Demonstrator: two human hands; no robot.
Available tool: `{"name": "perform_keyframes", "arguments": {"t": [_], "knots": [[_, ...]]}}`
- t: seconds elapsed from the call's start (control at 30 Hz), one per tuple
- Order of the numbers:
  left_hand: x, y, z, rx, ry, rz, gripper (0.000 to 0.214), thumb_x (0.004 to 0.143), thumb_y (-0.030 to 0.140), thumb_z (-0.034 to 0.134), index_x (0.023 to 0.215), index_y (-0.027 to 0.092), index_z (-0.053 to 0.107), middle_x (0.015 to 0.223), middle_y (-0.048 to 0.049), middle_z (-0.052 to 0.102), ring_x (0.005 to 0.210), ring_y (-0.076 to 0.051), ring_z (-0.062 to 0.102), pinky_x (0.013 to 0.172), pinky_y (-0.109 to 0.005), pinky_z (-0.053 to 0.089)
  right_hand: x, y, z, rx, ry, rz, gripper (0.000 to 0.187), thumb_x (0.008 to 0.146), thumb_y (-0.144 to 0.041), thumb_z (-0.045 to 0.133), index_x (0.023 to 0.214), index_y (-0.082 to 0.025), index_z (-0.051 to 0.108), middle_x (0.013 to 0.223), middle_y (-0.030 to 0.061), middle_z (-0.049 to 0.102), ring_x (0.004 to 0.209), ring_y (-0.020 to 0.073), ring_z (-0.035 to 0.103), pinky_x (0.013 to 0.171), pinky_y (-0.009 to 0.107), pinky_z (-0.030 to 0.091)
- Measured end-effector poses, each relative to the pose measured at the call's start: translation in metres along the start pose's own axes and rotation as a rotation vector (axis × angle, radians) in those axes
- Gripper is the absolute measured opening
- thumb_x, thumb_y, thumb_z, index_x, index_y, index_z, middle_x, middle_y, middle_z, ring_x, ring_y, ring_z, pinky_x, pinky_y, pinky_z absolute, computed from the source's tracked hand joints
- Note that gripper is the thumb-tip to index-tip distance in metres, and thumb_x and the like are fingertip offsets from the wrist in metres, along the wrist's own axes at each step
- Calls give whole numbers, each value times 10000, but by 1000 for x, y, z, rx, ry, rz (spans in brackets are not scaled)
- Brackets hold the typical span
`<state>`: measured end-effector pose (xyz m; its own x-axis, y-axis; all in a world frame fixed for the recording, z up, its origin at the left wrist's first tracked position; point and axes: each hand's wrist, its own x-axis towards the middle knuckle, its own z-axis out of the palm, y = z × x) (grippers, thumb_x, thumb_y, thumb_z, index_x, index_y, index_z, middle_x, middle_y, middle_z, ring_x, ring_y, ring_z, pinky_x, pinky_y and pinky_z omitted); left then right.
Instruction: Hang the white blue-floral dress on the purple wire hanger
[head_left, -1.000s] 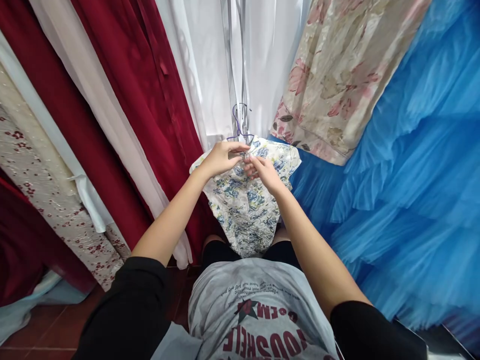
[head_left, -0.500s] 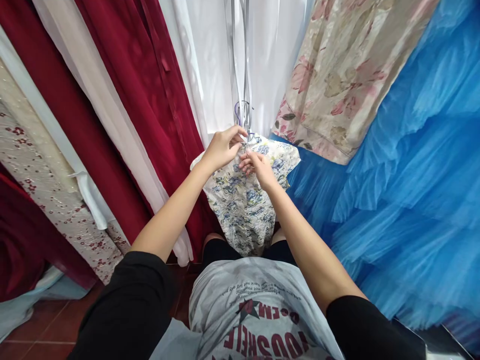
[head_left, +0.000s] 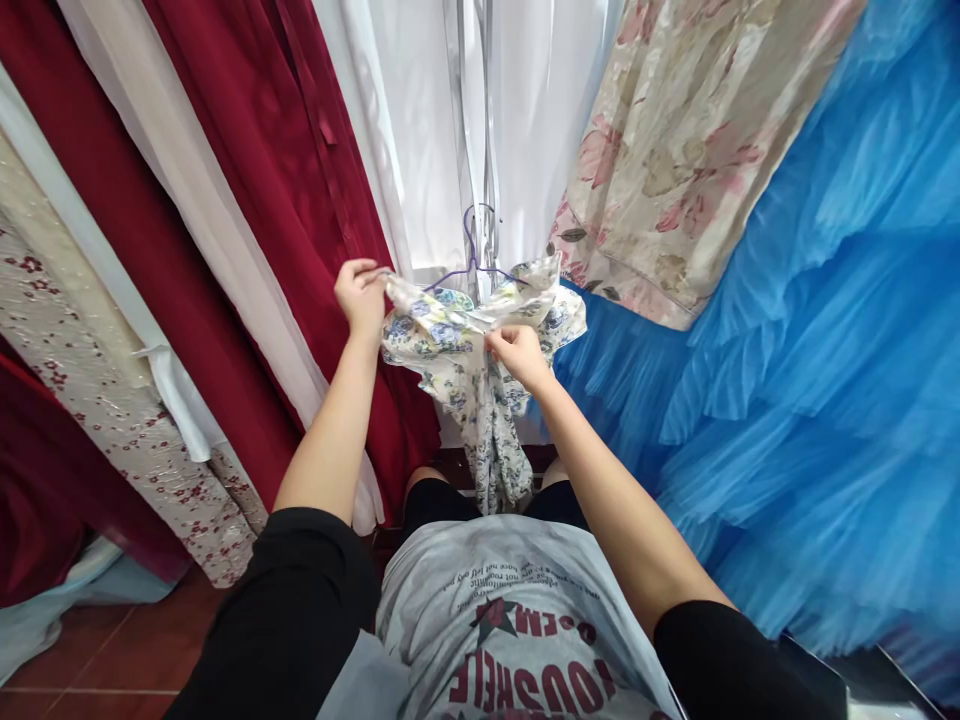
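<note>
A white garment with blue and yellow flowers [head_left: 442, 345] hangs in front of me on a thin purple hanger [head_left: 472, 262]. My left hand [head_left: 361, 295] pinches the garment's edge at its left end and holds it out to the side. Near the middle of the neckline, my right hand [head_left: 519, 355] is closed on the garment's front edge. The upper part lies spread open between my hands, showing the hanger's shoulders. Below, the cloth hangs in a narrow bunch towards my knees.
Dark red drapes [head_left: 247, 200] and a pale flowered cloth [head_left: 142, 450] hang on the left. White fabric with grey ribbons [head_left: 525, 120] hangs behind the hanger. On the right are a beige floral cloth [head_left: 667, 180] and blue tulle [head_left: 810, 380]. Red floor tiles [head_left: 112, 650] show at lower left.
My left hand has moved from the centre out to the left, pulling the garment's edge with it. The neckline has opened, exposing the hanger, and the lower cloth has narrowed.
</note>
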<state>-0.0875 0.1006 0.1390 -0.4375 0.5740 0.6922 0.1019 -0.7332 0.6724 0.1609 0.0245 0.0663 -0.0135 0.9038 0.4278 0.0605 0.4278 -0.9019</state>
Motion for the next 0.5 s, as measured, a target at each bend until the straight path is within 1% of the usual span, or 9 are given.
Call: {"name": "perform_keyframes", "arguments": {"t": [0.07, 0.1, 0.13, 0.2, 0.27, 0.33, 0.43, 0.47, 0.5], "knots": [[-8, -26, -22, -67, 175, -293, 309, 715, 23, 611, 971, 180, 537, 888, -15, 684, 808, -127, 694, 811, -274, 555, -7, 3, 7, 115, -27, 69, 242, 749, -268, 669, 537, -174, 601, 456, -29, 517, 456, 94, 382, 476, 237, 279], [-18, -38, -30, -74, 223, -380, 314, 716, 40, 614, 974, 187, 515, 872, -7, 677, 774, -119, 683, 793, -278, 556, -11, 5, 12, 183, -36, 110, 229, 749, -289, 673, 564, -173, 606, 462, -31, 513, 449, 89, 377, 461, 229, 271], [-31, -50, -36, -69, 243, -422, 307, 716, 60, 626, 959, 192, 492, 849, 3, 662, 748, -114, 672, 782, -281, 554, -15, 8, 16, 255, -39, 154, 223, 755, -315, 672, 594, -174, 608, 470, -35, 504, 439, 84, 371, 445, 221, 263], [-62, -71, -39, -55, 257, -479, 288, 716, 113, 660, 911, 200, 466, 792, 20, 620, 713, -116, 653, 757, -286, 549, -23, 18, 22, 399, -26, 241, 233, 772, -365, 666, 647, -185, 587, 479, -55, 461, 416, 76, 345, 411, 204, 248], [-95, -88, -35, -49, 248, -516, 288, 719, 150, 679, 894, 205, 458, 777, 19, 599, 723, -126, 652, 752, -290, 546, -31, 31, 22, 527, 9, 311, 245, 783, -384, 671, 678, -201, 546, 482, -83, 397, 398, 70, 312, 382, 190, 236], [-127, -101, -28, -42, 218, -541, 275, 723, 167, 679, 898, 204, 471, 773, 12, 592, 718, -133, 647, 733, -291, 545, -39, 46, 12, 631, 62, 363, 255, 809, -365, 666, 687, -212, 504, 479, -102, 339, 387, 68, 287, 362, 177, 231], [-171, -109, -16, -25, 117, -560, 229, 719, 165, 668, 889, 190, 517, 736, 7, 587, 661, -137, 627, 670, -284, 538, -51, 68, -15, 750, 169, 415, 268, 908, -311, 592, 693, -211, 467, 478, -111, 290, 379, 64, 259, 353, 160, 246], [-184, -109, -11, -21, 71, -556, 205, 719, 159, 663, 874, 185, 532, 714, 8, 583, 642, -138, 619, 652, -280, 534, -55, 75, -26, 784, 204, 428, 275, 947, -305, 564, 707, -204, 477, 489, -109, 306, 381, 60, 266, 355, 157, 260], [-196, -108, -7, -19, 24, -543, 179, 721, 149, 656, 857, 181, 545, 698, 9, 579, 634, -139, 615, 644, -275, 531, -59, 81, -37, 812, 236, 441, 274, 983, -311, 549, 740, -191, 508, 515, -101, 357, 391, 56, 298, 366, 156, 289]]}}
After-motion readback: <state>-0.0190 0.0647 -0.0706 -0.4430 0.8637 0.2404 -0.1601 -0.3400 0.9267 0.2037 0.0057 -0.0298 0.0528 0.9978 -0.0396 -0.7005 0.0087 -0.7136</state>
